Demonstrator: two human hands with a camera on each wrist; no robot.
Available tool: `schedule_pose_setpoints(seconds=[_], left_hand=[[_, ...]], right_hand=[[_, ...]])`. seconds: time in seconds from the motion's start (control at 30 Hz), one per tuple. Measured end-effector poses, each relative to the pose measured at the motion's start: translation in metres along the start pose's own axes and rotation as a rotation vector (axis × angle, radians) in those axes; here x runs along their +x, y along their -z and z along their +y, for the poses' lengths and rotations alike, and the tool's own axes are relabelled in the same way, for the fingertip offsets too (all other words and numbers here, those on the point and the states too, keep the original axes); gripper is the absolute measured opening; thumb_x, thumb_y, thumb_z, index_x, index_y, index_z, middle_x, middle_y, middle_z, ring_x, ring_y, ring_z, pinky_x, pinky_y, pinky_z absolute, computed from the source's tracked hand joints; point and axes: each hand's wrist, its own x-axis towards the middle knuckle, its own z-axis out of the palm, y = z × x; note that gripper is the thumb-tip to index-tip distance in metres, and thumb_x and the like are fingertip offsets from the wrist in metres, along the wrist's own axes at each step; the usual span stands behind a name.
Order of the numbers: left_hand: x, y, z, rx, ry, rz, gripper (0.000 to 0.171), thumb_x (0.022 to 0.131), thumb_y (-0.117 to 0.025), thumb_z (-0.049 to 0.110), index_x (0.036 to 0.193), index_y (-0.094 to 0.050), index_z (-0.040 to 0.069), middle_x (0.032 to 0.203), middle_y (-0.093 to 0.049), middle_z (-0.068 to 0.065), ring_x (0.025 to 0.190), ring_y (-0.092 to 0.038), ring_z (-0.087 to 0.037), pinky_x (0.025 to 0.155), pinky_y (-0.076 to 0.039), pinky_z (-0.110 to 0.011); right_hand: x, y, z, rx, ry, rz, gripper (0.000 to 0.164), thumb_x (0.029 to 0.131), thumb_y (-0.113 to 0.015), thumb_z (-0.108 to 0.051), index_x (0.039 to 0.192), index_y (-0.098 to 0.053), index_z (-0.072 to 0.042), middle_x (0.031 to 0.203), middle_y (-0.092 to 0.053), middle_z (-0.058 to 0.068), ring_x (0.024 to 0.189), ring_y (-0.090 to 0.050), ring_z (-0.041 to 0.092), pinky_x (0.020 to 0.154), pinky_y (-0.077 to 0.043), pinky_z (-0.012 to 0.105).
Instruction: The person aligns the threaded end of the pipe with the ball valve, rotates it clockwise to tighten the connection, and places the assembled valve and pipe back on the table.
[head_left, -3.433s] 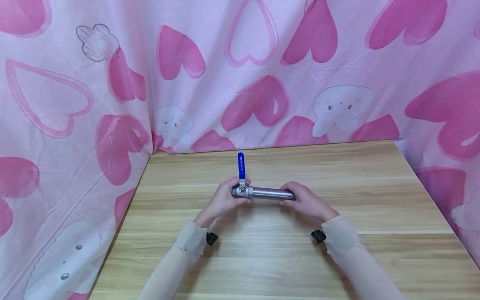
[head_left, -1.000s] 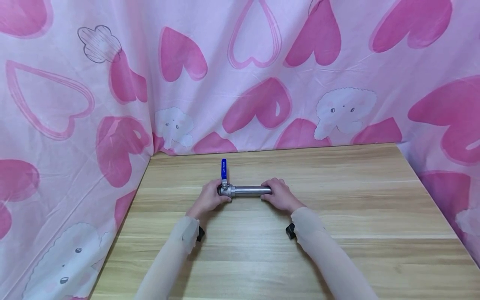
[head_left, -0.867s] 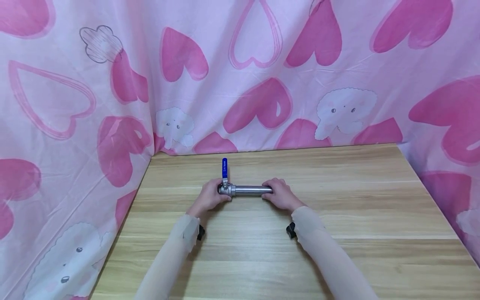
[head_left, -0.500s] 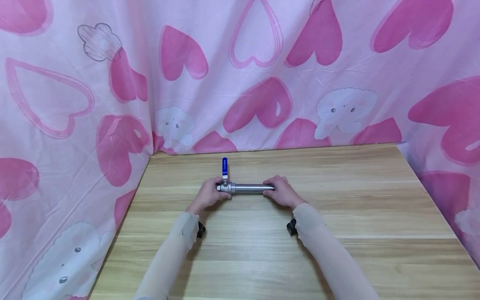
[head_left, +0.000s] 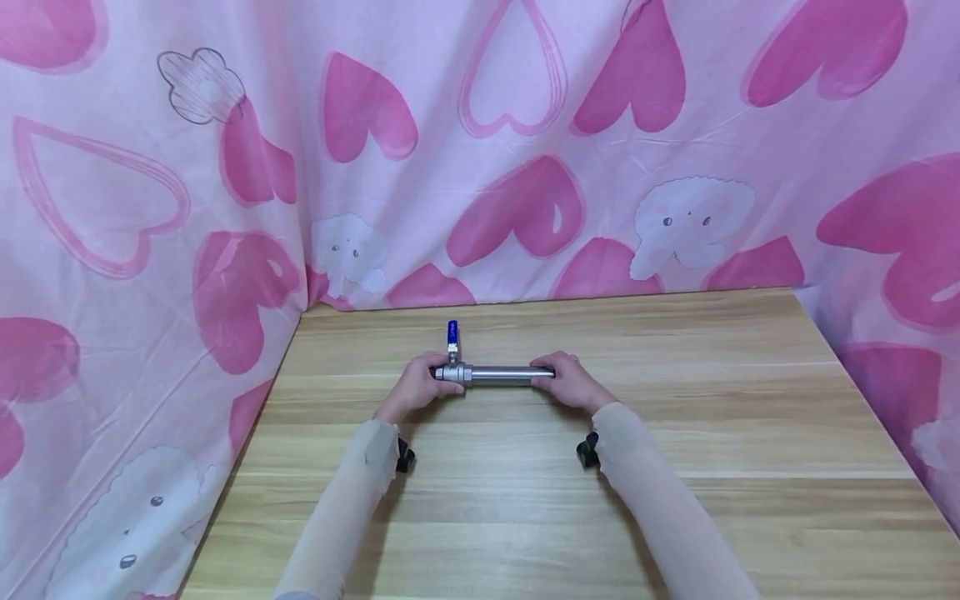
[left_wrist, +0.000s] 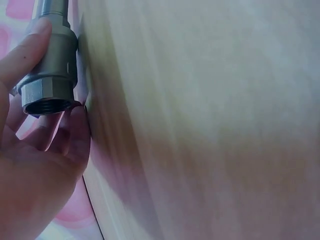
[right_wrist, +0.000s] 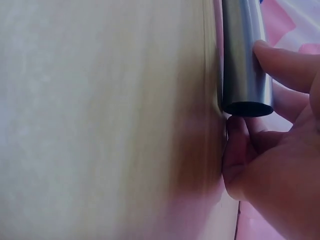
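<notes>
A steel ball valve (head_left: 455,374) with a blue lever handle (head_left: 452,333) is joined to a straight metal pipe (head_left: 501,376), lying crosswise near the table's middle. My left hand (head_left: 415,385) grips the valve body, thumb on the near side. In the left wrist view the valve's hexagonal end (left_wrist: 49,92) shows a threaded open mouth. At the other end, my right hand (head_left: 573,383) grips the pipe. The right wrist view shows the pipe's round hollow end (right_wrist: 248,107) between thumb and fingers. Whether the pipe touches the table I cannot tell.
The wood-grain table (head_left: 510,508) stretches around both hands. A pink curtain (head_left: 420,200) with hearts hangs along its back and sides. Black wrist cameras (head_left: 588,450) sit under both wrists.
Since the earliest frame, both hands have carried the valve and pipe leftward. Over the last half second the blue lever has come to look shorter, as the piece turns about its length.
</notes>
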Motion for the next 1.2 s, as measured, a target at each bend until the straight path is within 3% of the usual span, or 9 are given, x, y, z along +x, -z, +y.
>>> schedule_pose_setpoints(seconds=[0.37,0.63,0.9,1.2], left_hand=[[0.007,0.006,0.000,-0.024,-0.023,-0.047,0.062,0.076,-0.082,0.020,0.131,-0.058,0.004,0.126,-0.059,-0.013,0.105,-0.055,-0.026,0.096,-0.045,-0.041],[0.008,0.004,-0.006,-0.045,0.027,-0.057,0.072,0.076,-0.082,0.028,0.138,-0.052,0.007,0.137,-0.053,-0.017,0.114,-0.054,-0.030,0.102,-0.042,-0.046],[0.007,0.003,-0.008,-0.087,0.066,-0.045,0.077,0.074,-0.084,0.027,0.140,-0.050,0.009,0.135,-0.053,-0.017,0.113,-0.053,-0.030,0.102,-0.042,-0.046],[-0.002,-0.004,-0.012,-0.122,0.004,-0.007,0.080,0.072,-0.085,0.027,0.141,-0.048,0.013,0.137,-0.053,-0.014,0.119,-0.051,-0.031,0.106,-0.038,-0.050]], right_hand=[[0.002,0.002,0.003,0.097,-0.062,0.004,0.033,0.094,-0.062,-0.019,0.123,-0.061,-0.006,0.123,-0.056,0.015,0.111,-0.050,0.028,0.103,-0.038,0.047],[0.002,0.000,0.008,0.136,-0.069,0.021,0.034,0.092,-0.064,-0.020,0.123,-0.061,-0.005,0.123,-0.056,0.016,0.111,-0.050,0.028,0.103,-0.037,0.047],[0.001,0.000,0.008,0.161,-0.041,0.022,0.033,0.093,-0.064,-0.019,0.122,-0.061,-0.004,0.124,-0.056,0.016,0.115,-0.049,0.029,0.105,-0.035,0.047],[-0.008,-0.004,0.011,0.205,-0.075,0.073,0.040,0.091,-0.067,-0.022,0.126,-0.058,-0.007,0.129,-0.056,0.014,0.119,-0.048,0.029,0.108,-0.034,0.048]])
